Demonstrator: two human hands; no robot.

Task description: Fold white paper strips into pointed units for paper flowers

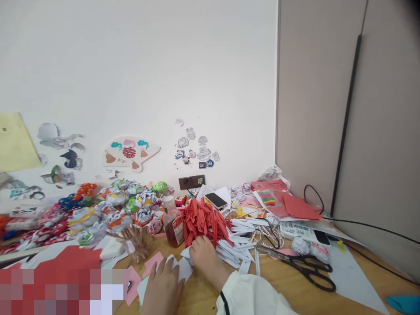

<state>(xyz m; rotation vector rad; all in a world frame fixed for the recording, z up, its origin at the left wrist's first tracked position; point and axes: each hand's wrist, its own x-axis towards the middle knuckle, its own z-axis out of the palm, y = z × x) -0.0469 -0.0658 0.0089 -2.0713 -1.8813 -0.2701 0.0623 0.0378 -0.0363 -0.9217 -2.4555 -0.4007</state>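
My left hand (163, 286) lies flat on a small white paper piece (182, 269) on the wooden table (285, 284), fingers stretched forward. My right hand (205, 258), in a white sleeve, rests just to its right with fingers curled down onto the same white paper, at the foot of a heap of red folded paper strips (201, 221). White folded strips (241, 245) spread out to the right of that hand. Pink paper squares (152, 262) lie by my left hand.
Black scissors (303, 264) lie to the right on the table. A brown bottle (173, 224), a phone (215, 200), red sheets (295, 205) and a mass of paper flowers (114, 210) crowd the back. Black cables (370, 227) run along the right wall.
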